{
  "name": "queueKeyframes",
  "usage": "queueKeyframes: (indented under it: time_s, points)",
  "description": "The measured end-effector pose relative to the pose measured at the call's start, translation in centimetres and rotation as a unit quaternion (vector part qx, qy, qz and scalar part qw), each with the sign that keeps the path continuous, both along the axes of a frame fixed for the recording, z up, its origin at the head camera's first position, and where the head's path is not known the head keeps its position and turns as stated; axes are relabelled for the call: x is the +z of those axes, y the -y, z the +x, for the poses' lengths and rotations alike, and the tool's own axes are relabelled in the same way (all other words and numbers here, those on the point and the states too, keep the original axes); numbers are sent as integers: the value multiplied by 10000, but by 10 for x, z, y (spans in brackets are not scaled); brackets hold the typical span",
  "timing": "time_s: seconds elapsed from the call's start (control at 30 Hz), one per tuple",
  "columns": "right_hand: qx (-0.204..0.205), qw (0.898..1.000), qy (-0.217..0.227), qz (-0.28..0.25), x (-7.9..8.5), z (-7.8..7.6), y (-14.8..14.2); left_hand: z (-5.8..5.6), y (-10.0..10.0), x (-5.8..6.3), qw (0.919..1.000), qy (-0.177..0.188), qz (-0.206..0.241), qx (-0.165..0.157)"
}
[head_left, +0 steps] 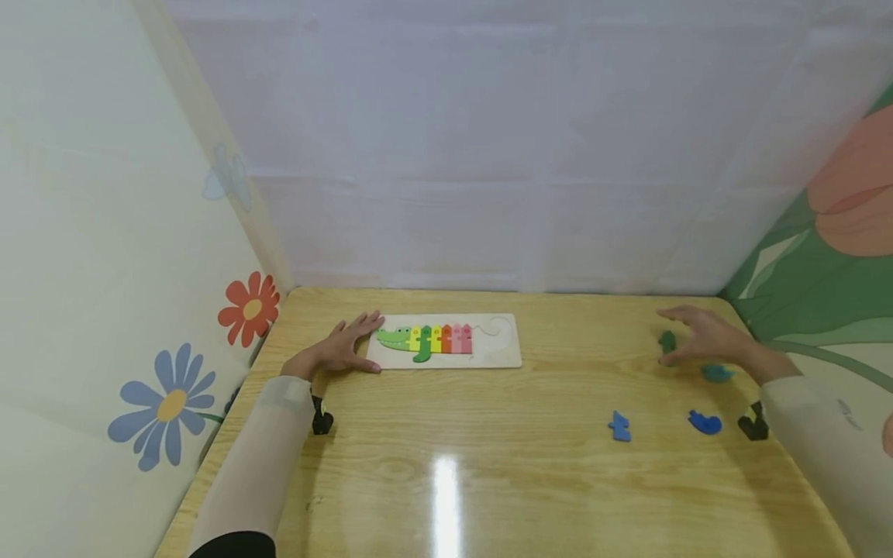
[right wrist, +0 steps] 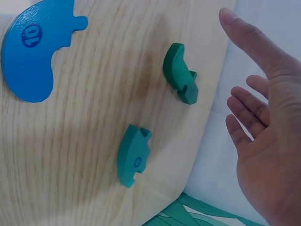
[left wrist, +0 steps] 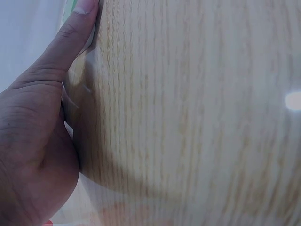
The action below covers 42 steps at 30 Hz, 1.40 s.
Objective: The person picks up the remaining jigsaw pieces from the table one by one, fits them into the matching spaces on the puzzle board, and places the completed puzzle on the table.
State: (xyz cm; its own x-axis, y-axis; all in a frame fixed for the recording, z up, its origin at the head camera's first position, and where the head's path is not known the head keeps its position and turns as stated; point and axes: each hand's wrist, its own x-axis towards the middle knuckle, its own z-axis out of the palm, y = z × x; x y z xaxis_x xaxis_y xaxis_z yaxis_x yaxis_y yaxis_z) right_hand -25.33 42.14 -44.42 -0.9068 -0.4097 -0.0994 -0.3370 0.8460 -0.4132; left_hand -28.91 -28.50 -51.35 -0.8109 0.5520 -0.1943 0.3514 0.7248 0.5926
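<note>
My left hand (head_left: 342, 346) rests at the left end of a white wooden puzzle board (head_left: 504, 353), fingers at its upper corner and thumb along the near edge. On the board lie a green crocodile head (head_left: 394, 339) and a row of green, yellow, orange and pink pieces. Over at the right, my right hand (head_left: 715, 339) is held above the table with fingers apart and nothing in it. Close by its thumb is a dark green puzzle piece (right wrist: 178, 68). A teal piece (right wrist: 134, 155) lies under the wrist.
Nearer the front of the wooden table (head_left: 530, 473) lie a small blue piece (head_left: 619, 426) and a curved blue piece (head_left: 705, 422), marked 10 in the right wrist view. A white cloth wall (head_left: 418, 155) stands behind, with flower-printed panels at both sides.
</note>
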Motion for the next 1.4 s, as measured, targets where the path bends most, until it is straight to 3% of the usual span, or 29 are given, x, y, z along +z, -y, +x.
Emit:
queueKeyframes:
  time_s: [0.3, 0.67, 1.4]
  points:
    - [-25, 10000, -2, 83, -11, 2, -6, 1, 2, -2, 9998, -77, 156, -32]
    - [-47, 10000, -33, 72, -17, 3, -12, -2, 2, -2, 9999, -25, -112, 60]
    - [-116, 9998, 57, 124, -32, 1, -18, -4, 3, -7, 9999, -59, -85, 38]
